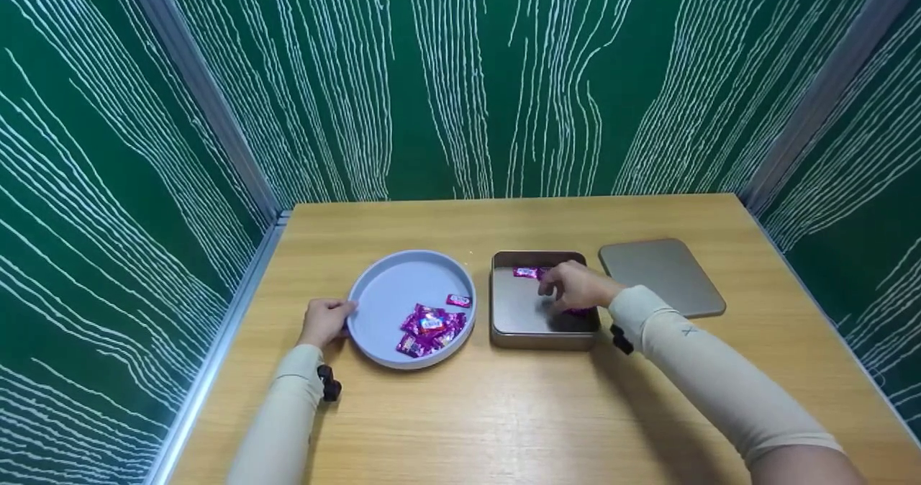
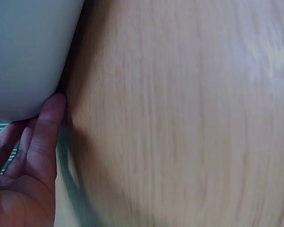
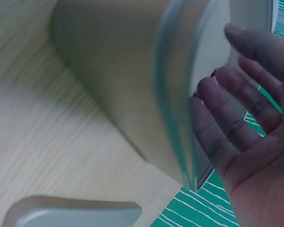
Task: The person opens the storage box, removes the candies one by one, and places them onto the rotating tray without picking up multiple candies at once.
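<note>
Left hand pinching tray at 9 o'clock | right hand wide over tin's 3 o'clock side | risk: tin could slide if knocked, being unsteadied

smooth matt plastic-looking tray, metallic tin, glossy wrappers, wood-grain tabletop

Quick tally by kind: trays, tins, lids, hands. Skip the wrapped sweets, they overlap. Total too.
Round tray: 1
Tin: 1
Flat lid: 1
Hands: 2 (left hand, right hand)
Total: 5
</note>
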Demonstrator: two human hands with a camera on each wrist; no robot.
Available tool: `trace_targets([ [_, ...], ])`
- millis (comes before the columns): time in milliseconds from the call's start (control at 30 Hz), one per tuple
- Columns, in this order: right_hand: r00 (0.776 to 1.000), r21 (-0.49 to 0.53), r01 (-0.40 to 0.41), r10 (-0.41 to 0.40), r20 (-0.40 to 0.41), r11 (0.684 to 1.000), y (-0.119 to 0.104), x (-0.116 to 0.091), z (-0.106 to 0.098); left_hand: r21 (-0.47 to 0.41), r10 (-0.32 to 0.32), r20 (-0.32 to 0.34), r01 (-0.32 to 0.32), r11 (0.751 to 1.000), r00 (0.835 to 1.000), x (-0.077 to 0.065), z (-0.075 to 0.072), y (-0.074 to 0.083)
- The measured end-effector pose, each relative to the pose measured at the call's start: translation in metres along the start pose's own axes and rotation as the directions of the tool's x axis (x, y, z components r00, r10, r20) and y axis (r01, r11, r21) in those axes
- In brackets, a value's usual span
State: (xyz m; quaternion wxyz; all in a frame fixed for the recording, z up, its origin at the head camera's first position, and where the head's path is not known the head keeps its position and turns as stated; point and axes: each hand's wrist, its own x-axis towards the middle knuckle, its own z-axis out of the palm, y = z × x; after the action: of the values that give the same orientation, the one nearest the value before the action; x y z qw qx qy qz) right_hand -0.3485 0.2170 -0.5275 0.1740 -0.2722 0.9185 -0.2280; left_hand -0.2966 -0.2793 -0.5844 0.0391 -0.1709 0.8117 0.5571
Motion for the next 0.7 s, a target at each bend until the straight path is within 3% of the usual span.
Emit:
trace_targets([
  [133, 1.0, -0.07, -0.017, 0.018, 0.016, 0.997, 0.004, -0.001, 0.002, -0.005, -0.006, -0.003, 0.006, 1.0, 1.0, 0.0, 0.0, 0.0],
  [367, 0.998, -0.133, 0.056, -0.059, -0.017, 0.989, 0.008, 0.0, 0.007, -0.022, 0.004, -0.007, -0.005, 1.0, 1.0, -0.001, 0.001, 0.0],
  [533, 0.996, -0.133, 0.085, -0.089, -0.025, 0.987, 0.012, 0.0, 0.009, -0.032, -0.002, -0.004, 0.002, 0.999, 1.0, 0.0, 0.001, 0.001],
  [700, 0.998, -0.084, 0.06, -0.061, -0.015, 0.995, 0.015, 0.0, 0.01, -0.033, 0.0, -0.004, 0.0, 0.999, 1.0, 0.0, 0.0, 0.0],
])
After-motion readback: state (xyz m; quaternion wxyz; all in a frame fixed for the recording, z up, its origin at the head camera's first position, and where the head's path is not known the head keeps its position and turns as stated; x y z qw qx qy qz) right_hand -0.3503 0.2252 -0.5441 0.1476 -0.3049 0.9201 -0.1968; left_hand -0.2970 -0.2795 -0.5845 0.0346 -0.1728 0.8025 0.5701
